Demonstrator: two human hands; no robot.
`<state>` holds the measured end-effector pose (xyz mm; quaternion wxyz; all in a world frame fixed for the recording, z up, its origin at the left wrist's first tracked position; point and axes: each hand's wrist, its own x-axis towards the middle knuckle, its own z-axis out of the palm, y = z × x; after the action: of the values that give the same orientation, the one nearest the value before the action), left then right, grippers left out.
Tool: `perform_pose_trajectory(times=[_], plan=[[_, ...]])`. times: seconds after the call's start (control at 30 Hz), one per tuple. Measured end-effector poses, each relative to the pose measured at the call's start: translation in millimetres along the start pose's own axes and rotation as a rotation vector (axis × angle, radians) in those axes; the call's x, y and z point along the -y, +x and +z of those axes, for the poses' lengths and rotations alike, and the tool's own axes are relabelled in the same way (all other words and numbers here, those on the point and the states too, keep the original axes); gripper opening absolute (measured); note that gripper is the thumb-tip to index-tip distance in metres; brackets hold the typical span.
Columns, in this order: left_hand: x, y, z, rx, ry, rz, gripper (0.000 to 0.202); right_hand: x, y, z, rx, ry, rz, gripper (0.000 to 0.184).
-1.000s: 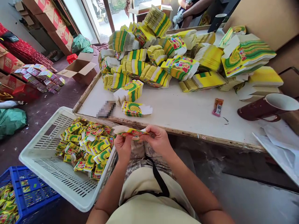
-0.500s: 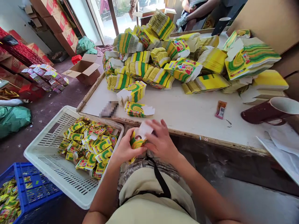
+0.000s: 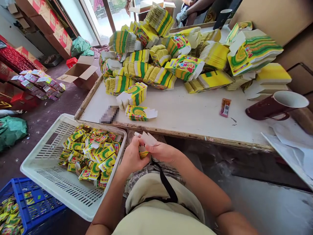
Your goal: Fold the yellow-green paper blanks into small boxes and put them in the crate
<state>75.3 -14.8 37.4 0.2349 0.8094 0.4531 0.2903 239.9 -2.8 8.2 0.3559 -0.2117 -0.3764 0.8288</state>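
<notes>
Between both hands, in front of my lap, is a small yellow-and-green carton (image 3: 143,154) with white flaps standing up at its top. My left hand (image 3: 133,156) is closed round its left side, thumb and fingers bent at the flaps. From the right, my right hand (image 3: 163,152) grips the same carton, thumb against a white flap. Most of the carton is hidden by the fingers. To the left stands a white plastic basket (image 3: 46,161) holding many small yellow packs (image 3: 104,151). A bundle of flat cartons (image 3: 138,113) lies on the table edge above my hands.
The white table (image 3: 176,111) has a wooden rim and carries heaped carton stacks (image 3: 148,70), a small wrapped packet (image 3: 225,107) and a maroon mug (image 3: 266,106). A blue crate (image 3: 31,202) sits lower left, an open cardboard box (image 3: 81,73) beyond. Another person's arm (image 3: 199,7) shows at the back.
My right hand's fingers have come down from above the carton and now hold its flap side. The view has shifted slightly, and the carton is more covered by my hands.
</notes>
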Motion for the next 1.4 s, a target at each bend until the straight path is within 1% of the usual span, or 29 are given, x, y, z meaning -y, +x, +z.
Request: perform_pose_trajectory(times=[0.1, 0.17, 0.23, 0.3, 0.33, 0.37, 0.43, 0.5, 0.53, 0.6, 0.67, 0.73, 0.77, 0.8, 0.87, 0.93, 1.0, 1.03, 1.07, 1.13, 1.2, 1.27, 1.33, 1.4], plan=[[1, -1, 2.2, -0.013, -0.019, -0.03, 0.046, -4, 5, -5, 0.006, 0.051, -0.054, 0.079], [2, -1, 4.7, -0.022, -0.029, -0.047, 0.054, -10, 8, -5, -0.028, 0.029, -0.089, 0.08], [2, 1, 6.5, -0.008, -0.025, -0.053, 0.054, -17, 12, -3, -0.146, -0.075, -0.122, 0.075], [3, 2, 6.8, 0.021, -0.011, -0.064, 0.05, -22, 14, -1, -0.291, -0.233, -0.163, 0.072], [3, 3, 6.7, 0.032, -0.011, -0.078, 0.047, -23, 14, 1, -0.341, -0.316, -0.187, 0.073], [4, 3, 6.7, 0.044, -0.019, -0.095, 0.046, -24, 14, 2, -0.364, -0.397, -0.216, 0.076], [6, 4, 8.2, 0.061, -0.057, -0.113, 0.044, -23, 10, 6, -0.337, -0.551, -0.282, 0.08], [9, 3, 12.3, 0.03, -0.086, -0.082, 0.042, -22, 4, 10, -0.294, -0.703, -0.347, 0.075], [10, 2, 15.0, -0.008, -0.094, -0.061, 0.042, -21, 2, 12, -0.282, -0.772, -0.376, 0.07], [12, 0, 19.8, -0.123, -0.087, -0.042, 0.05, -21, -2, 12, -0.292, -0.864, -0.421, 0.058], [13, -2, 21.2, -0.21, -0.051, -0.075, 0.064, -21, -3, 7, -0.364, -0.867, -0.454, 0.054], [14, -6, 17.7, -0.206, 0.01, -0.122, 0.067, -20, -4, 0, -0.449, -0.844, -0.486, 0.054], [14, -7, 14.3, -0.182, 0.037, -0.142, 0.065, -19, -5, -4, -0.461, -0.852, -0.498, 0.055], [15, -9, 10.4, -0.155, 0.055, -0.152, 0.062, -18, -6, -7, -0.442, -0.879, -0.504, 0.055], [17, -10, 2.6, -0.123, 0.075, -0.136, 0.056, -16, -10, -11, -0.346, -0.981, -0.499, 0.053], [18, -9, -2.8, -0.107, 0.088, -0.093, 0.055, -13, -15, -14, -0.284, -1.076, -0.482, 0.043], [18, -6, -5.0, -0.096, 0.081, -0.074, 0.055, -9, -18, -17, -0.284, -1.135, -0.483, 0.033], [19, -4, -5.2, -0.098, 0.068, -0.088, 0.056, -7, -19, -20, -0.29, -1.156, -0.491, 0.031], [19, -3, -5.0, -0.109, 0.053, -0.115, 0.056, -5, -20, -22, -0.296, -1.175, -0.5, 0.03], [21, 0, -4.1, -0.174, 0.028, -0.208, 0.061, -1, -21, -28, -0.311, -1.209, -0.523, 0.029], [25, 2, -3.1, -0.261, -0.053, -0.342, 0.068, 0, -21, -32, -0.356, -1.235, -0.547, 0.029], [28, 2, -2.1, -0.318, -0.263, -0.472, 0.068, -2, -19, -33, -0.404, -1.249, -0.571, 0.028], [30, 2, -1.0, -0.328, -0.518, -0.555, 0.063, -6, -17, -33, -0.427, -1.261, -0.582, 0.027], [28, 2, -0.4, -0.335, -0.683, -0.595, 0.057, -10, -14, -32, -0.43, -1.274, -0.596, 0.026]])
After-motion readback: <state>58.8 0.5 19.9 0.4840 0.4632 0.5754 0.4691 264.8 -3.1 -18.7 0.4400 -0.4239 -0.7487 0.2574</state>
